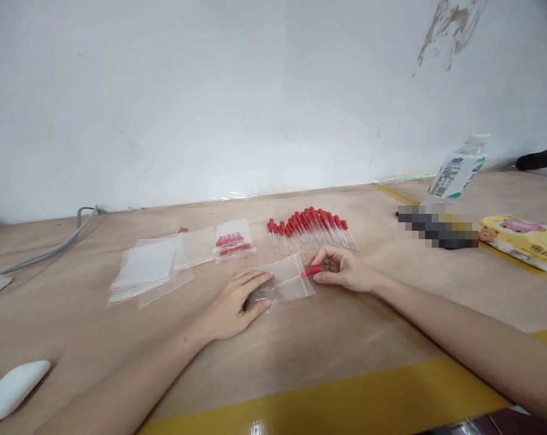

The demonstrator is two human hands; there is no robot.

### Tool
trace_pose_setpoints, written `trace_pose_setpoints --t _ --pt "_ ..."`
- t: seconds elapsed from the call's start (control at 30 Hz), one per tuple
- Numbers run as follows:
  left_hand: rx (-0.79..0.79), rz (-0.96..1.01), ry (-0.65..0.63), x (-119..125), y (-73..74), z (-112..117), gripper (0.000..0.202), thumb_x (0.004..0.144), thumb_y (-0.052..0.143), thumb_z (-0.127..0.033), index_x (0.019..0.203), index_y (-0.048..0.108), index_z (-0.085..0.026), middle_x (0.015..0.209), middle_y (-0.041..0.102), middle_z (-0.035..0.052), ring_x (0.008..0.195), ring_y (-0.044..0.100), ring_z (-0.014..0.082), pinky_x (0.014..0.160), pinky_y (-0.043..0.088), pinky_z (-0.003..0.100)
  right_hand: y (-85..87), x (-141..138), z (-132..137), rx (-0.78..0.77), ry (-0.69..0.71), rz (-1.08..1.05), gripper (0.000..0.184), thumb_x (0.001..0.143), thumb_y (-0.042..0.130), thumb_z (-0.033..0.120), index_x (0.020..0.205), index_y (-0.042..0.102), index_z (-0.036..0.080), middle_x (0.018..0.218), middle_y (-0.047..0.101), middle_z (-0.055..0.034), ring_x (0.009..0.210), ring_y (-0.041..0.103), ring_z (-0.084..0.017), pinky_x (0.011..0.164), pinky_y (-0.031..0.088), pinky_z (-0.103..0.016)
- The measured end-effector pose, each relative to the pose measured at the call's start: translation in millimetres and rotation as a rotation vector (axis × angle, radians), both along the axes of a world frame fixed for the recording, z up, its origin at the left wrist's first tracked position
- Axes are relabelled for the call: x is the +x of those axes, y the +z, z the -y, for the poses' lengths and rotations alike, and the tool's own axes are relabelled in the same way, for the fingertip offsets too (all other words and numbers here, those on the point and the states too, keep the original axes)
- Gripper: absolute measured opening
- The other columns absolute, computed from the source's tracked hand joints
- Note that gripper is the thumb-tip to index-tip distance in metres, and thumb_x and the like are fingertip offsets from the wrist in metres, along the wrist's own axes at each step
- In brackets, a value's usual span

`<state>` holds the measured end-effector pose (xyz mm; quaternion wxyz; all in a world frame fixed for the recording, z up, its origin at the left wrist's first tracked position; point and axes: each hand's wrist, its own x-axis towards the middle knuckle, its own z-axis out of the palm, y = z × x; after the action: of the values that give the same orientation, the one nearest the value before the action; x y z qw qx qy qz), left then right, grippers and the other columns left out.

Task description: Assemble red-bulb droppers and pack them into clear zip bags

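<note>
A clear zip bag [288, 279] lies flat on the wooden table. My left hand [237, 302] rests on its left end, fingers curled over the plastic and pinning it down. My right hand [341, 267] is at the bag's right edge, fingers pinched on a red-capped dropper [311, 271] whose tip points into the bag's mouth. Just behind my right hand lies a row of several red-capped glass droppers [312, 226]. A filled bag of droppers [234, 243] sits to the left of that row.
A stack of empty clear bags [148, 269] lies at the left. A plastic bottle [457, 172] and a yellow packet [524, 240] stand at the right. A grey cable [51, 251] runs along the far left, and a white object [12, 389] is near the front left.
</note>
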<state>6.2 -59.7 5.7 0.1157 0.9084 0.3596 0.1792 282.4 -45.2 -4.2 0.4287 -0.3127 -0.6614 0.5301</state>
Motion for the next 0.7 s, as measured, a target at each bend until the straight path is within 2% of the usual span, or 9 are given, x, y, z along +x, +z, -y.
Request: trace_pose_setpoints --t 0.07,0.2,0.43,0.57,0.63,0.7 --pt "-0.001 -0.006 -0.003 1 0.6 0 0.046 0.087 0.046 -0.038 0.130 0.043 -0.022 0.131 0.050 0.0067 0.121 0.043 0.0235 0.101 0.036 0.044 1.4 -3 0 -0.007 0.075 -0.025 0.023 0.069 0.068 0.022 0.078 0.048 0.018 0.097 0.059 -0.0025 0.075 0.057 -0.008 0.066 0.046 -0.023" --pt "0.002 0.002 -0.014 0 0.0 -1 0.045 0.088 0.046 -0.038 0.130 0.044 -0.022 0.130 0.050 0.0070 0.121 0.044 0.0242 0.101 0.036 0.045 0.9 -7 -1 -0.088 0.207 0.018 0.022 0.076 0.062 0.028 0.084 0.043 0.021 0.083 0.058 0.0022 0.063 0.055 -0.007 0.061 0.046 -0.023" --pt "-0.093 0.084 0.046 -2 2.0 1 0.041 0.090 0.041 -0.037 0.129 0.040 -0.025 0.125 0.055 0.0057 0.108 0.054 0.0218 0.091 0.044 0.039 -5.0 -3 -9 0.000 0.013 0.183 0.025 0.068 0.067 0.027 0.078 0.046 0.019 0.066 0.055 0.0053 0.054 0.049 -0.005 0.048 0.037 -0.017" --pt "-0.084 0.088 -0.003 -1 3.3 1 0.036 0.086 0.048 -0.038 0.120 0.047 -0.025 0.124 0.054 0.0051 0.105 0.055 0.0224 0.089 0.046 0.039 -3.9 0 -12 0.040 0.014 0.290 0.023 0.066 0.070 0.031 0.077 0.055 0.017 0.052 0.048 0.0079 0.046 0.045 -0.006 0.044 0.035 -0.018" --pt "-0.075 0.094 -0.010 -1 2.8 0 0.037 0.085 0.050 -0.038 0.119 0.047 -0.025 0.123 0.055 0.0054 0.106 0.055 0.0225 0.089 0.046 0.039 -1.3 -1 -10 0.113 0.032 0.381 0.020 0.070 0.067 0.035 0.076 0.062 0.017 0.057 0.054 0.0043 0.052 0.050 -0.009 0.048 0.039 -0.020" --pt "-0.074 0.099 -0.012 -1 2.1 -1 0.036 0.085 0.051 -0.037 0.119 0.046 -0.024 0.122 0.055 0.0058 0.107 0.054 0.0223 0.089 0.045 0.038 1.7 -5 -6 0.267 0.035 0.461 0.019 0.076 0.061 0.036 0.073 0.066 0.018 0.073 0.060 -0.0011 0.068 0.056 -0.013 0.060 0.044 -0.024"
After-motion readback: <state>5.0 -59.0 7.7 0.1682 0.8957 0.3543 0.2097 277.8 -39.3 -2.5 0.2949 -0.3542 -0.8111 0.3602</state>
